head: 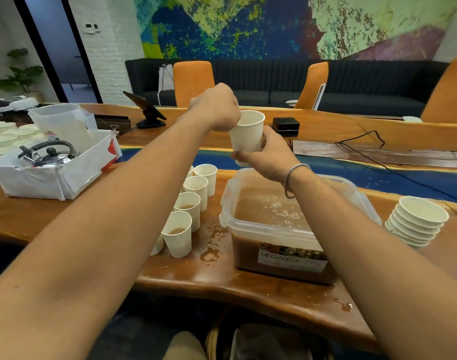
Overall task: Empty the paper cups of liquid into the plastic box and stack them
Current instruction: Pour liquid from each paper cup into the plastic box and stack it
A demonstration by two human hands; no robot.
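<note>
A white paper cup (248, 131) is held upright above the far edge of the clear plastic box (250, 224), which holds brown liquid. My left hand (217, 110) grips the cup at its rim from the left. My right hand (266, 157) holds its lower part from below and the right. What the cup contains cannot be seen. A row of several paper cups (188, 206) with brown liquid stands left of the box. A stack of empty cups (416, 219) lies tilted to the box's right.
Brown puddles (211, 245) wet the wooden table between the cup row and the box. A white carton with a kettle (48, 154) stands at the left, with a plastic jug (61, 120) and many empty cups behind it. Black cables (365, 141) cross the far right.
</note>
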